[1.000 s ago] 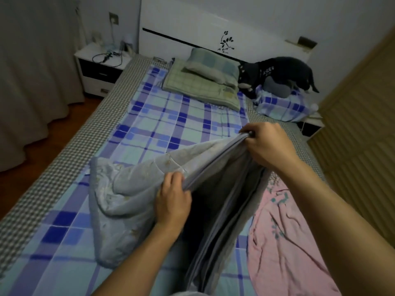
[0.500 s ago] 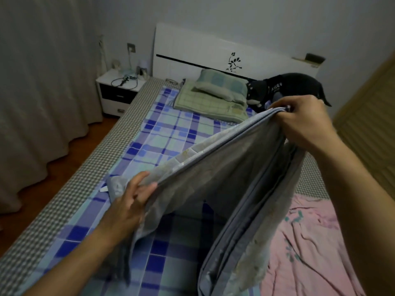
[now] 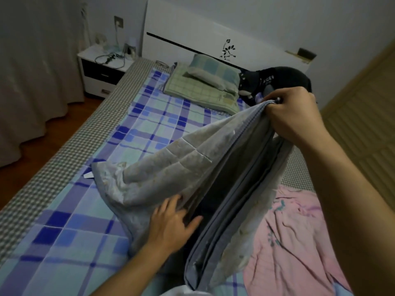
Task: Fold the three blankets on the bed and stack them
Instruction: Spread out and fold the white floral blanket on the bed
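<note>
Bedroom, dim light; bed (image 3: 64, 242) has a blue plaid sheet, with a white headboard (image 3: 192, 37) and a nightstand (image 3: 102, 69) at the far left. Right hand (image 3: 297, 118) is fisted around the bunched edges of the grey blanket (image 3: 181, 167), holding it up above the mattress. Left hand (image 3: 173, 225) has fingers spread flat, reaching between the hanging layers and gripping nothing. Pink blanket (image 3: 295, 236) lies crumpled on the bed, just right of the grey one. Pillow (image 3: 213, 71) sits on a green folded blanket (image 3: 198, 95) by the headboard.

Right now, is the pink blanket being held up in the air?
No, the pink blanket lies crumpled on the bed; the right hand holds up the grey blanket.
</note>
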Tool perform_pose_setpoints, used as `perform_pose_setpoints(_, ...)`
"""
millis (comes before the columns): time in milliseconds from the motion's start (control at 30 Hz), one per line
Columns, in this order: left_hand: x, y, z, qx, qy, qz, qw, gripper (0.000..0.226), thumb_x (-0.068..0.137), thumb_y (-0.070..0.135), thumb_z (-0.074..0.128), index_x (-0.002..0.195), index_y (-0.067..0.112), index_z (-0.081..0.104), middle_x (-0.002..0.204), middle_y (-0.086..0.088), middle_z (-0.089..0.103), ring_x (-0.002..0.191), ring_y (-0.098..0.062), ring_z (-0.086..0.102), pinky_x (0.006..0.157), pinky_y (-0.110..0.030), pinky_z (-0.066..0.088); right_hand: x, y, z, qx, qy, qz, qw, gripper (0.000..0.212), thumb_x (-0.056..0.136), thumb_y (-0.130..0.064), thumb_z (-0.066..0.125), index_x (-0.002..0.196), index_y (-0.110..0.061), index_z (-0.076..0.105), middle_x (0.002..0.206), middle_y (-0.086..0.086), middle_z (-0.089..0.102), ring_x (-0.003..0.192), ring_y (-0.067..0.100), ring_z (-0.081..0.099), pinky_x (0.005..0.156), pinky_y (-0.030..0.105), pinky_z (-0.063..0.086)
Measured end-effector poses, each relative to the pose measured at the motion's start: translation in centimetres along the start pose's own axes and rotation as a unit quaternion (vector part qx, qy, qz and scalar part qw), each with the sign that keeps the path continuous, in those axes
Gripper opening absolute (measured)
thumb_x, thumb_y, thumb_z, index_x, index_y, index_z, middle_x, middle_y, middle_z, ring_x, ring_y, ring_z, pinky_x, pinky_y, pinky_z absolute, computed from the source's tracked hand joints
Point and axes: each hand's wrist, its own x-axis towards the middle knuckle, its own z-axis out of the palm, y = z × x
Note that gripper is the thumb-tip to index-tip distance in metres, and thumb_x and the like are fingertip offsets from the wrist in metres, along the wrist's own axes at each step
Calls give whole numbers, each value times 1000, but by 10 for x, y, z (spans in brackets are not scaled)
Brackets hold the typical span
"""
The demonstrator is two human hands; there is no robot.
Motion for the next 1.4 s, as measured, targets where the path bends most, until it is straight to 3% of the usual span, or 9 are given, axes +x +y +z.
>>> perform_pose_setpoints(100, 7, 13, 8, 40, -38, -54, 997, 64, 81, 75, 44, 118, 30, 71, 149, -2, 40, 133, -28, 41, 101, -45, 45, 1, -10, 1, -16, 32, 20, 999, 28, 84, -22, 49, 90, -16, 76, 87, 10, 71, 84, 30, 64, 76, 48, 58)
perform_pose_setpoints(267, 31, 36, -1, -46, -27, -128, 990, 75, 88, 62, 56, 150, 24, 37, 156, -8, 22, 136, -38, 36, 102, -55, 43, 4, -28, -2, -31, 48, 19, 998, 23, 75, -22, 45, 66, -10, 63, 68, 10, 60, 73, 34, 58, 60, 42, 50)
perform_pose_setpoints(367, 49, 42, -7, -119, -31, -172, 977, 89, 86, 64, 59, 155, 28, 15, 162, -4, 2, 142, -39, 24, 106, -59, 36, 3, -39, -8, -32, 45, 8, 998, 20, 75, -19, 48, 68, -9, 64, 66, 7, 59, 69, 30, 56, 58, 32, 40)
perform_pose_setpoints(467, 62, 37, -11, -130, -9, -209, 969, 89, 86, 57, 62, 156, 27, 17, 163, -2, -7, 143, -42, 23, 107, -62, 33, 0, -46, -16, -28, 47, -1, 998, 19, 74, -16, 48, 68, -6, 63, 62, 7, 57, 66, 28, 56, 55, 33, 42)
perform_pose_setpoints(633, 69, 18, -34, -100, 61, -210, 971, 40, 89, 29, 64, 127, 17, 65, 145, -4, 39, 124, -36, 49, 93, -56, 46, 4, -39, -27, -5, 75, 1, 997, 29, 81, -14, 45, 84, -8, 73, 80, 12, 68, 76, 29, 62, 68, 41, 56)
perform_pose_setpoints(733, 46, -21, -45, -51, 52, -199, 977, 20, 85, 19, 67, 103, 12, 74, 124, -7, 57, 100, -37, 63, 83, -49, 54, 16, -22, -34, 22, 100, 17, 995, 36, 83, -16, 44, 98, -19, 77, 95, 10, 71, 94, 31, 65, 84, 48, 57)
perform_pose_setpoints(1100, -33, -159, -114, 51, 38, -195, 979, 40, 81, 21, 55, 119, 20, 69, 123, -4, 65, 94, -36, 68, 77, -47, 57, 80, 41, -8, 27, 157, 98, 982, 45, 84, -21, 40, 117, -34, 67, 113, 15, 70, 108, 39, 62, 99, 48, 51)
perform_pose_setpoints(1233, -55, -195, -142, 86, 69, -139, 984, 47, 76, 35, 41, 103, 19, 76, 106, -5, 71, 83, -31, 70, 69, -40, 56, 82, 53, 18, -10, 159, 67, 985, 35, 95, -15, 46, 125, -19, 65, 117, 19, 68, 108, 40, 63, 97, 47, 51)
perform_pose_setpoints(1400, -81, -190, -160, 62, 87, -109, 988, 35, 69, 17, 59, 102, 12, 71, 98, -6, 68, 82, -29, 66, 70, -35, 53, 38, 84, 73, -101, 76, -37, 991, 35, 90, -9, 54, 124, -15, 64, 109, 28, 67, 98, 48, 63, 82, 52, 52)
